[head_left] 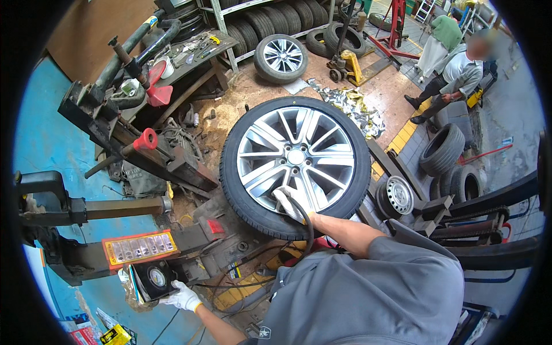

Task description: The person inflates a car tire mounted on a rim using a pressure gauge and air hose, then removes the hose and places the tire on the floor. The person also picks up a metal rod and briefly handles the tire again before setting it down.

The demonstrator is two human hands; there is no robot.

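Holding a black hose (310, 231) in the curled right hand (291, 205), over the lower spokes of the wheel (296, 156) lying face-up in front. Touching the gauge (156, 277) below the orange-edged panel (142, 248) with the half-bent left hand (183, 297); cannot tell whether gripped.

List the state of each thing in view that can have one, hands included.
Left hand: gloved, touching gauge unit
Gauge unit: dial showing, reading too small to tell
Right hand: gloved, holding hose over large wheel
Hose: curved
Large wheel: face up, tyre fitted
Smaller wheel: tyre fitted
Shelf tyres: upright, in a row
Foil sheets: crumpled, scattered
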